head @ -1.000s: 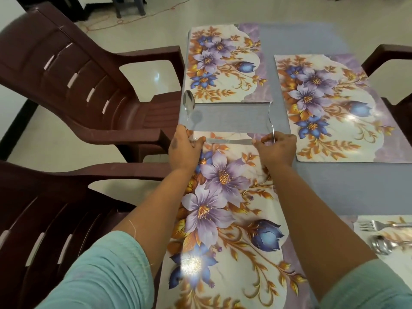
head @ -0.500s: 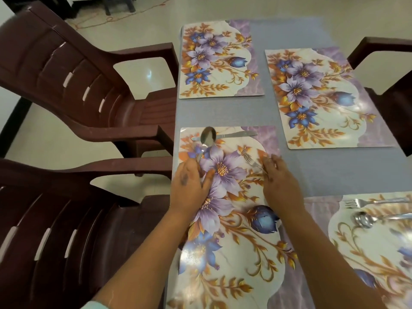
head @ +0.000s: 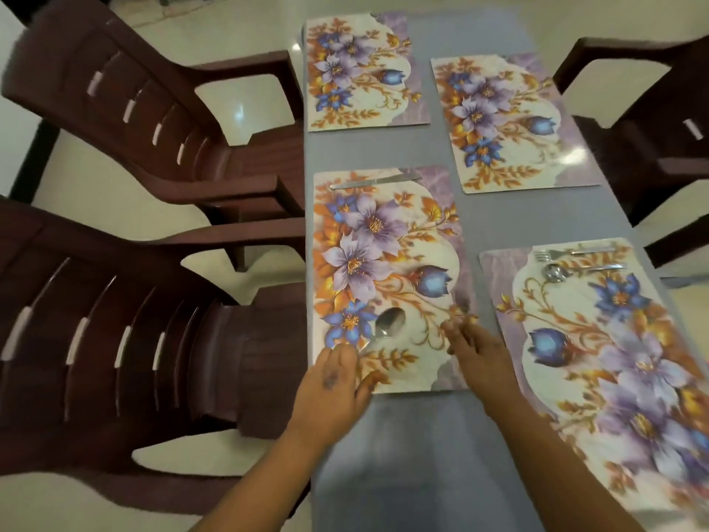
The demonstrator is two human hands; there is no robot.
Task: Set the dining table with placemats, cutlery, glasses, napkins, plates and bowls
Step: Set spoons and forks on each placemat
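Observation:
Several floral placemats lie on the grey table (head: 422,455). On the near left placemat (head: 387,263) a knife (head: 374,182) lies along the far edge. My left hand (head: 333,389) is at this mat's near left corner and pinches the handle of a spoon (head: 390,323), whose bowl rests on the mat. At the mat's right edge, my right hand (head: 479,355) holds a fork (head: 463,304), which is blurred by motion. The near right placemat (head: 621,378) carries a second fork (head: 568,253) and a second spoon (head: 575,271) at its far edge.
Two bare placemats, far left (head: 364,71) and far right (head: 510,120), lie further up the table. Two brown plastic chairs (head: 145,120) (head: 115,339) stand close along the table's left side, and another chair (head: 652,132) stands on the right.
Both hands have drawn back from the mat's far edge to its near end, bringing the spoon and fork along. The knife stays lying at the far edge.

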